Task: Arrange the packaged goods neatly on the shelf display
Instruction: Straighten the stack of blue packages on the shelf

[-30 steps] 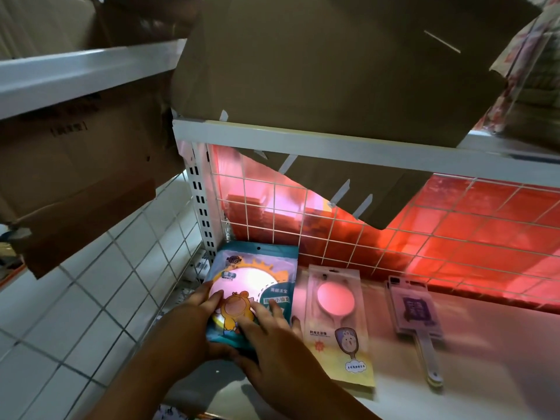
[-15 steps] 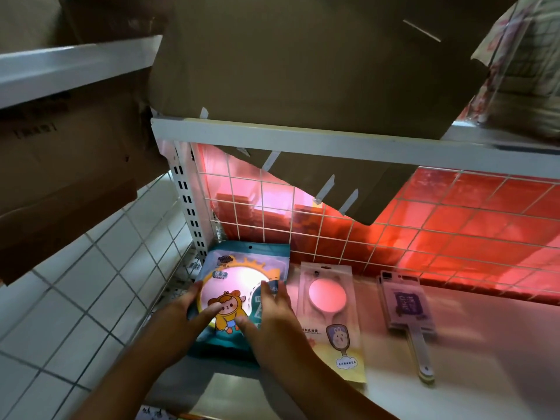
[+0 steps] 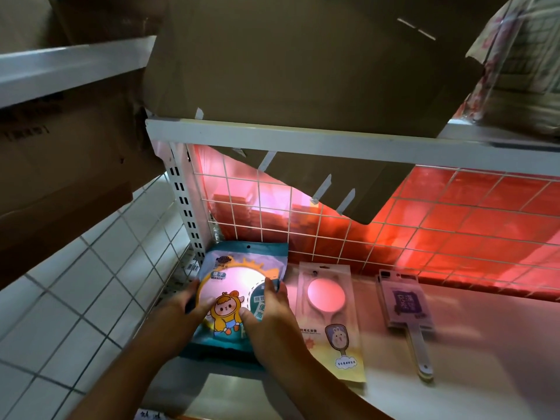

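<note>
A teal mirror package (image 3: 242, 268) with a round mirror and a cartoon figure lies flat at the left end of the white shelf (image 3: 472, 374), on top of a stack of the same packs. My left hand (image 3: 185, 310) holds its left side, thumb laid on the mirror's rim. My right hand (image 3: 269, 316) holds its right side, thumb on the front and fingers along the edge. Beside it lies a yellow-and-clear hand mirror pack (image 3: 330, 319), and further right a purple paddle-shaped mirror pack (image 3: 406, 307).
A white wire grid (image 3: 333, 234) backs the shelf, with red tiles behind it. A slotted white upright (image 3: 185, 204) stands at the left. The upper shelf (image 3: 303, 140) carries cardboard boxes (image 3: 288, 62) overhanging its edge. White floor tiles lie to the left.
Both hands have shifted slightly toward the back of the shelf with the teal package, and their grip on its two sides has narrowed. The other packs have not moved.
</note>
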`<move>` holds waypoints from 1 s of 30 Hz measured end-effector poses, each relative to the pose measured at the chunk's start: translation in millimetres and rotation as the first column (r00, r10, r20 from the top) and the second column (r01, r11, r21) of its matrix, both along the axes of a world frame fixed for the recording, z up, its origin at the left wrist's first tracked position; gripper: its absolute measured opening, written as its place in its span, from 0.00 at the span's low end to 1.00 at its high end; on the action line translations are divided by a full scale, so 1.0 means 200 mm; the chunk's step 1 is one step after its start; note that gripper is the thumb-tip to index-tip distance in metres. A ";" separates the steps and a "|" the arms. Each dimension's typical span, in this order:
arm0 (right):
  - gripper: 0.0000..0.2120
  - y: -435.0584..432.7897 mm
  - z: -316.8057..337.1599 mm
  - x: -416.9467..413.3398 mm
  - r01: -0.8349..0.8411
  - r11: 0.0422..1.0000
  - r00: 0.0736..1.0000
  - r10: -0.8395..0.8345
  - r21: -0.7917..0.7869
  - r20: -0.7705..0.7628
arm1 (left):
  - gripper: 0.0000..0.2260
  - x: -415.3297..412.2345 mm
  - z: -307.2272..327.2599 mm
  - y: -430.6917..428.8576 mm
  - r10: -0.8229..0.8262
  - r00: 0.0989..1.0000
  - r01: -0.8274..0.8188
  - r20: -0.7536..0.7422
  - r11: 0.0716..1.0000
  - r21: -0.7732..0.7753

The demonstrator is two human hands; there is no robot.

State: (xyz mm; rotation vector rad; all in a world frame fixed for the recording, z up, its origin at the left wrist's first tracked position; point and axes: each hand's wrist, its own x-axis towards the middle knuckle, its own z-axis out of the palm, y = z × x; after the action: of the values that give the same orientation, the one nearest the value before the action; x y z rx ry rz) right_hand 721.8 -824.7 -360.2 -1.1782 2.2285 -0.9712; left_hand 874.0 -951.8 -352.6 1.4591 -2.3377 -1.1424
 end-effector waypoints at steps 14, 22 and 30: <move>0.36 0.04 0.01 -0.04 -0.086 0.996 0.996 0.086 -0.004 -0.032 | 0.27 0.04 -0.06 -0.03 0.041 0.999 -0.040 0.032 0.999 -0.035; 0.35 0.05 0.02 -0.08 -0.068 0.998 0.991 0.066 -0.012 -0.114 | 0.26 -0.02 0.01 0.03 -0.024 0.996 0.039 0.085 0.982 -0.183; 0.33 0.12 0.10 -0.14 -0.099 0.995 0.993 0.097 -0.031 -0.060 | 0.34 -0.05 0.01 0.03 0.000 0.975 0.073 0.221 0.944 -0.321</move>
State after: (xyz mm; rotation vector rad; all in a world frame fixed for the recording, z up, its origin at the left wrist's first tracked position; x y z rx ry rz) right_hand 694.7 -801.5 -340.7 -1.3339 2.1836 -0.9504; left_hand 864.0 -946.2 -351.2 1.4836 -2.5537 -0.5804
